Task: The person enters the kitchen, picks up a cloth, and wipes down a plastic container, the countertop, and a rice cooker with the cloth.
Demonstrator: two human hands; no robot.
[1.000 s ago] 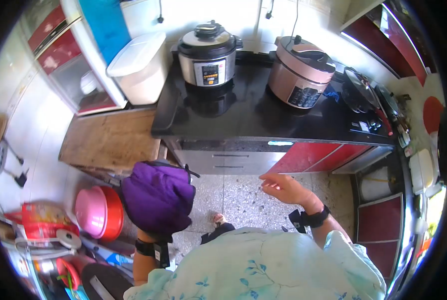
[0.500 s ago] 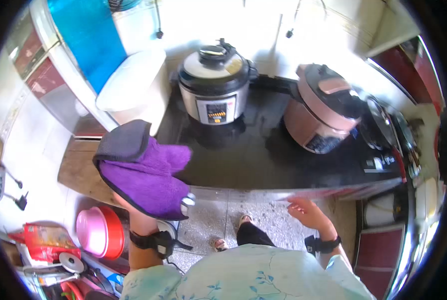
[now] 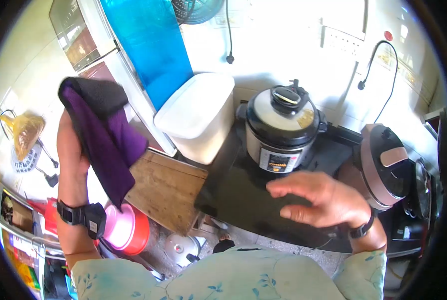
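A purple and dark grey cloth [image 3: 111,145] hangs folded from my left hand [image 3: 76,140], raised at the left in the head view. The cloth hides most of those fingers. My right hand [image 3: 316,200] is over the black countertop [image 3: 228,192], its thumb and fingers apart with nothing between them. Just beyond that hand stands a silver and black electric pressure cooker [image 3: 278,135], lid on, its front panel showing orange marks. To the right is a pinkish-brown electric cooker [image 3: 376,167] with a dark lid.
A white lidded bin [image 3: 196,115] stands between the blue-covered fridge [image 3: 146,50] and the counter. Below lie a wooden board [image 3: 166,187], pink and red tubs [image 3: 133,232] and a round white lid-like object [image 3: 181,247]. Plugs on cords [image 3: 229,58] hang along the wall.
My view has turned left. My left hand has lifted the cloth up and to the left, and my right hand has come up over the counter.
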